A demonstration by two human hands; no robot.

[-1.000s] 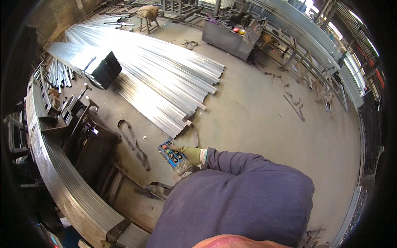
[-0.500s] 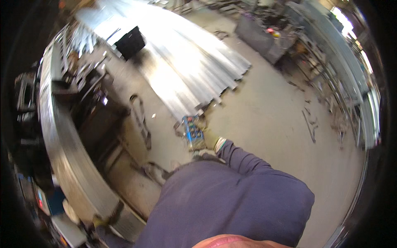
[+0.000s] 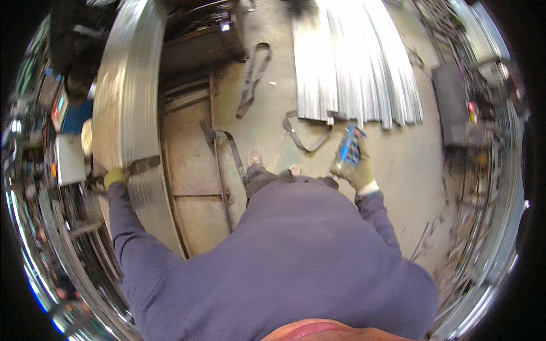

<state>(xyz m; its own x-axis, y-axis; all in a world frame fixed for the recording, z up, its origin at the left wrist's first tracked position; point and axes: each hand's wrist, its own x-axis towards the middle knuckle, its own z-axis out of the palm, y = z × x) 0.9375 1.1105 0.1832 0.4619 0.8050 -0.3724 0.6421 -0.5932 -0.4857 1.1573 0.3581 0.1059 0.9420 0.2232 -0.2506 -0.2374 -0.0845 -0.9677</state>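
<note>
My right hand (image 3: 360,170), in a yellowish work glove, is wrapped round a blue handheld remote control (image 3: 349,149) with several dark buttons, held out in front of my right side. On the left, my gloved left hand (image 3: 116,177) is closed at the edge of a long stack of metal profiles (image 3: 136,108). From it a dark strap (image 3: 143,165) runs across the top of the stack, and the hand seems to grip this strap; its fingers are partly hidden and blurred.
Long shiny metal profiles (image 3: 358,68) lie on the floor ahead. Loose dark straps (image 3: 254,79) lie between them and a low metal frame (image 3: 213,159). A dark grey box (image 3: 449,102) and cluttered racks line the right side. A white box (image 3: 69,159) stands left of the stack.
My view has swung left, so the stack now stands upright in the picture and the floor profiles sit further right. The remote control stays in my right hand; my left hand stays at the strap.
</note>
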